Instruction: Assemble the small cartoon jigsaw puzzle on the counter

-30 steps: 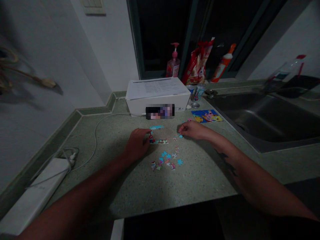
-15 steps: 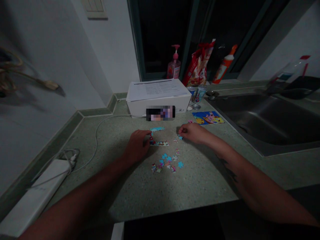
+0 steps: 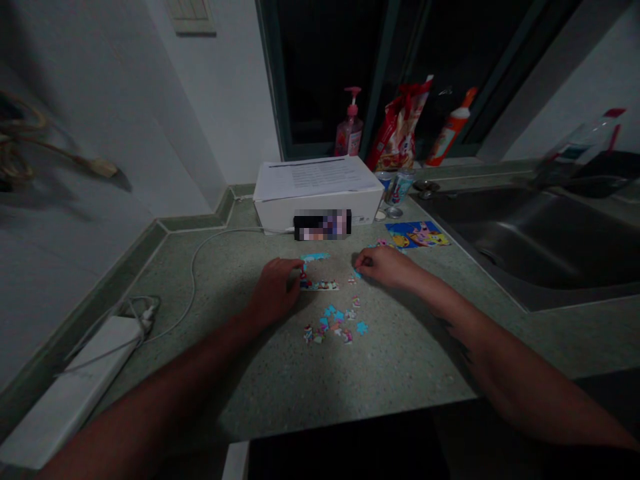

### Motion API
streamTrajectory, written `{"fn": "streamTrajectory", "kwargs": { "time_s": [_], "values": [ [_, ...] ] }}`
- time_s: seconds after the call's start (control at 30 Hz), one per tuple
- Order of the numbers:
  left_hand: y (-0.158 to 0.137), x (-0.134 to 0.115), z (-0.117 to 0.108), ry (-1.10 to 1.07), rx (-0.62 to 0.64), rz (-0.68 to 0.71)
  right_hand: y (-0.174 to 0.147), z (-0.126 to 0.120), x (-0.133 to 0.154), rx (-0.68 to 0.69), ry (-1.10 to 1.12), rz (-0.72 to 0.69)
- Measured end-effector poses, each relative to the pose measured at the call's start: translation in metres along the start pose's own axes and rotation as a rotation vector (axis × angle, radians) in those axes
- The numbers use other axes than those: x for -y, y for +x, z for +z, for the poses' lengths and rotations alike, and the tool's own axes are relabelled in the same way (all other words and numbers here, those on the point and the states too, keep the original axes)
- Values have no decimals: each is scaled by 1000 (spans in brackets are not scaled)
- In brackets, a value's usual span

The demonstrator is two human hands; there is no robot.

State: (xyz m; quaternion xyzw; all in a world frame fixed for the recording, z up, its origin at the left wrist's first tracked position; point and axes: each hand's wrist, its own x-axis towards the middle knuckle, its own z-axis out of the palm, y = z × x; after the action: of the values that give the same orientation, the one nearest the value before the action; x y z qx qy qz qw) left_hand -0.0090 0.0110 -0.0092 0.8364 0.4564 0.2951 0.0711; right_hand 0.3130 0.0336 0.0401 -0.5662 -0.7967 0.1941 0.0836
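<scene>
My left hand (image 3: pixel 276 288) rests on the counter with thumb and forefinger apart, their tips against the left side of a partly joined jigsaw puzzle (image 3: pixel 323 286). The joined part has a light blue strip along its top and a row of coloured figures along its bottom, with bare counter between them. To its right, my right hand (image 3: pixel 383 261) is closed in a pinch on a small blue puzzle piece (image 3: pixel 357 274), low over the counter. The fingers cover much of that piece. Several loose puzzle pieces (image 3: pixel 339 316) lie in front of the joined part.
Behind the puzzle stands a white box (image 3: pixel 280 212) with a blurred-out phone (image 3: pixel 323 225) leaning on it. A blue picture card (image 3: pixel 417 235) and cans (image 3: pixel 400 188) lie or stand right of it. The sink (image 3: pixel 500 233) is at right, a power strip (image 3: pixel 95 373) at left.
The blue piece at my right fingertips has turned or shifted slightly and shows less. My left hand keeps its place on the puzzle. The view has moved a little.
</scene>
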Motion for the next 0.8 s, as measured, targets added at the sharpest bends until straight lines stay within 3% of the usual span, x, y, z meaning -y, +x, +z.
{"fn": "streamTrajectory", "kwargs": {
  "time_s": [0.8],
  "values": [
    [0, -2, -3, 6, 17, 1, -4, -7, 9, 45, -13, 26]
  ]
}}
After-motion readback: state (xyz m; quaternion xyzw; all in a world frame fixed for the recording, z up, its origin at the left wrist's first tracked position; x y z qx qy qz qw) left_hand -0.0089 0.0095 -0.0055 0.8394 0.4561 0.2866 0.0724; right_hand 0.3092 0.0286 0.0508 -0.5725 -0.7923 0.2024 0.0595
